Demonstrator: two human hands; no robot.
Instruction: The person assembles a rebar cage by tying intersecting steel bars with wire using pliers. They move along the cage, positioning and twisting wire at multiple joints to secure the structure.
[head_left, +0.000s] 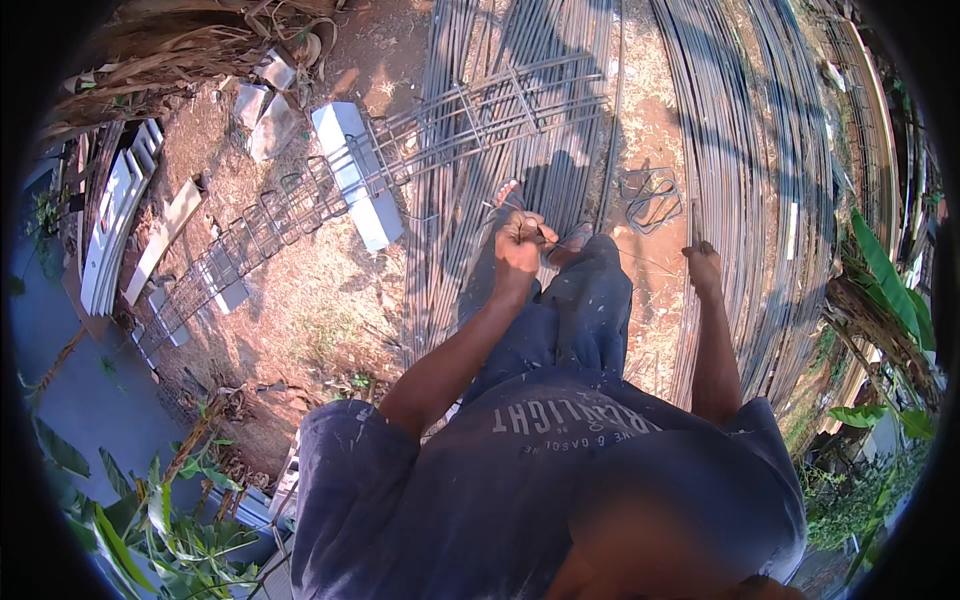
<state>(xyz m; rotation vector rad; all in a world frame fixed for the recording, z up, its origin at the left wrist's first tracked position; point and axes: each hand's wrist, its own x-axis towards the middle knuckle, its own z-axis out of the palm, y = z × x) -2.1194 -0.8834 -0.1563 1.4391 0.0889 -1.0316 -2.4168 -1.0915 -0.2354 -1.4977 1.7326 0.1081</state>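
A thin bar [694, 220] was held near bundles of long metal rods [740, 130]
The right hand [703, 265] had its fingers clamped together on the bar, which pointed away from the body, beside the right bundle; the left hand [520, 240] had its fingers curled, but whether they clamped anything could not be told; bent metal loops [652, 212] lay between the bundles, and a metal cage [520, 95] crossed a white block [345, 150]

What the left grip [517, 243] holds is too small to tell, and the top edge crops the rods [745, 170].
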